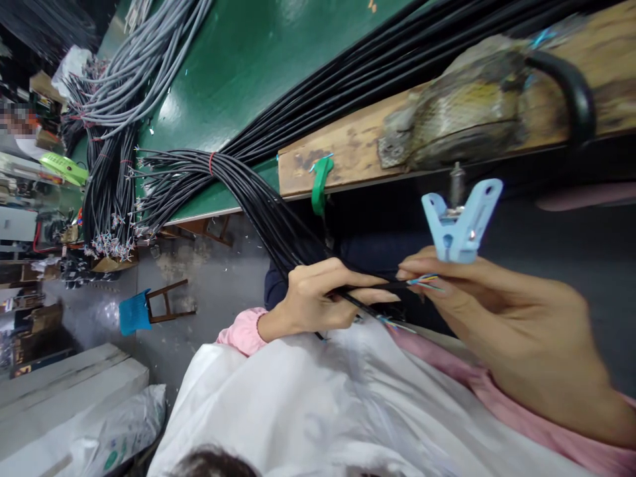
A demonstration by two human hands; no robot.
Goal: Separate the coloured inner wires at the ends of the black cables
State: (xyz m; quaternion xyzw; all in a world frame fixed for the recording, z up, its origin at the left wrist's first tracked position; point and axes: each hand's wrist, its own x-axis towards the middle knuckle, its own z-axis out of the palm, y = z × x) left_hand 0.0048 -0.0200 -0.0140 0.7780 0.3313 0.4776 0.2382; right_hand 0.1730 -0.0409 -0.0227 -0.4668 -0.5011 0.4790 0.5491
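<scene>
I see one thin black round cable (396,285) whose long axis goes crosswise from the left hand (307,296), which is curled around it, to the right hand (514,321), which pinches its end, nearer to the fine multicoloured inner wires (422,280)

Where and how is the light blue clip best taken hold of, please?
I'd probably pinch the light blue clip by both handles from their outer sides: they splay upward in view like a V, while its narrow end overlaps the right hand.
</scene>
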